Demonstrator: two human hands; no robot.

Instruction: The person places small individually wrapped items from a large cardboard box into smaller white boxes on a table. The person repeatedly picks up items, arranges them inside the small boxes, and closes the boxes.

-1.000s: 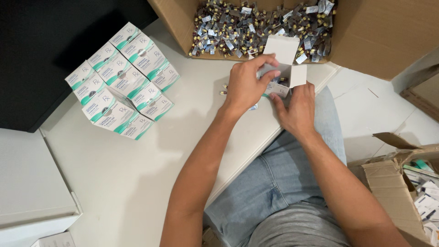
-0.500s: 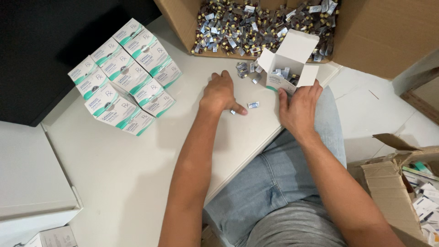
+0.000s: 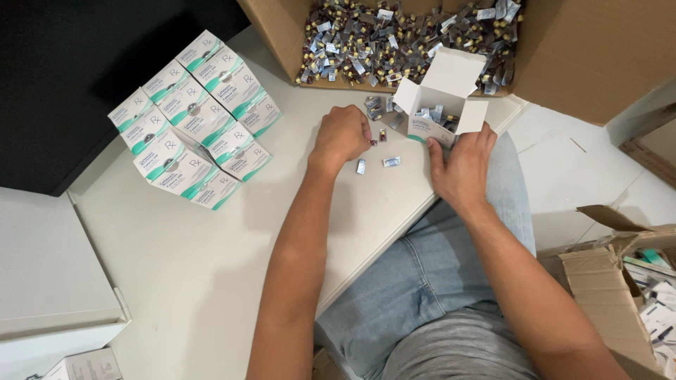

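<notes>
My lap in blue jeans sits closest, tucked against the edge of the white table. To my right stands an open cardboard carton of flat packs. Further out, my right hand rests at the table's edge, fingers spread narrow and pressed against the near side of a small white box with a green stripe; its lid flaps stand open and a few foil packets lie inside. My left hand is curled almost into a fist on the table, fingertips pinched together over the loose packets; whether they actually grip one I cannot tell. Two of these small silver packets lie just beside my left hand, between both hands, and a few more lie nearer the box. Off to my left is a stack of closed white-and-green boxes. Farthest away, a big cardboard box holds a heap of the same packets.
</notes>
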